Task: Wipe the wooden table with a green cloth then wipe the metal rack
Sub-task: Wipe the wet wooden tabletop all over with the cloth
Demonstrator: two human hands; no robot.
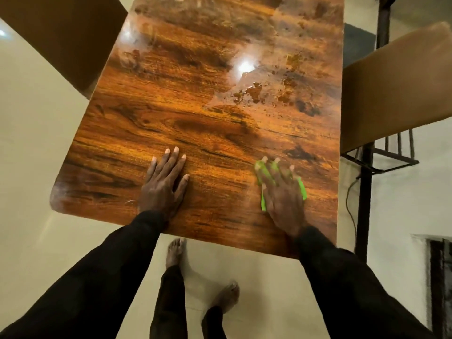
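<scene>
A glossy wooden table (pixel 195 106) fills the middle of the head view. Wet, smeared patches (pixel 254 92) lie on its right half, further back. My right hand (pixel 283 194) presses flat on a bright green cloth (pixel 262 172) near the table's front right corner; the cloth shows between and beside my fingers, and the hand is blurred. My left hand (pixel 163 184) rests flat on the wood near the front edge, fingers spread, holding nothing. A dark metal rack (pixel 381 162) stands at the table's right side, partly hidden.
Two brown chair seats flank the table, one at the upper left (pixel 61 37) and one at the right (pixel 396 89) over the rack. A cable (pixel 348 204) hangs by the rack's post. My bare feet (pixel 176 253) stand on the pale floor below the table's front edge.
</scene>
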